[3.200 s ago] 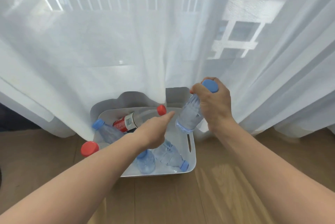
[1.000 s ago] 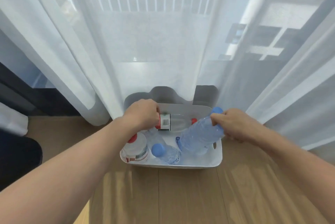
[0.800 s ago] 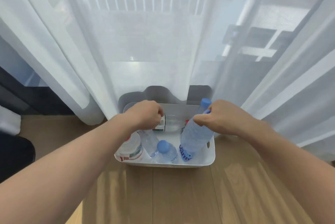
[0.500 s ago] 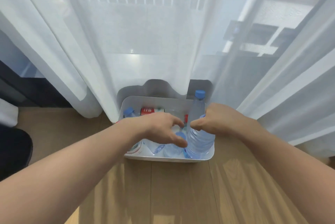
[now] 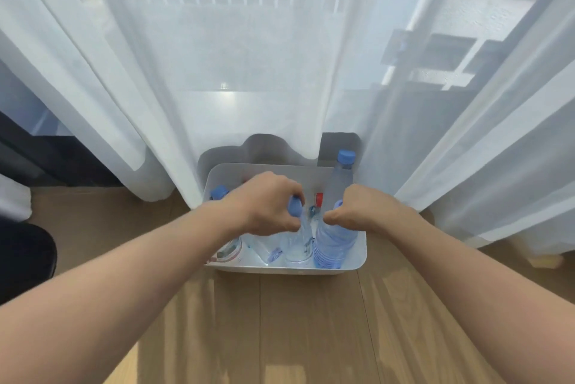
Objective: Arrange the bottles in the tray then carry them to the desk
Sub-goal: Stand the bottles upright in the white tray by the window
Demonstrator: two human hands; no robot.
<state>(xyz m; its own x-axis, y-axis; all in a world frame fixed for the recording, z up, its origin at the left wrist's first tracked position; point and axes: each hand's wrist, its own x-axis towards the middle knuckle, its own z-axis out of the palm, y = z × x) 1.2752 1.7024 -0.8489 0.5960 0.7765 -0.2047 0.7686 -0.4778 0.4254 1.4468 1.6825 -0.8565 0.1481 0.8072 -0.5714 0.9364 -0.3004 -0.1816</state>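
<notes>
The left hand (image 5: pixel 267 203) now grips a blue-capped bottle (image 5: pixel 295 243), stood upright beside the ribbed bottle (image 5: pixel 334 243) the right hand (image 5: pixel 361 208) grips — the tray (image 5: pixel 357 262) looks nearly arranged.

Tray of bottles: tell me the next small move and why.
Probably settle the clear bottle upright and release it: the left hand grips its top, its base near the tray floor, beside the blue-tinted bottle the right hand holds.

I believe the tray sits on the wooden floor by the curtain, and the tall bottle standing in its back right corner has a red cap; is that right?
Not quite: the cap is blue, not red, as the head view shows. The tall bottle does stand in the back right corner of the tray, which sits on the wooden floor by the curtain.
</notes>
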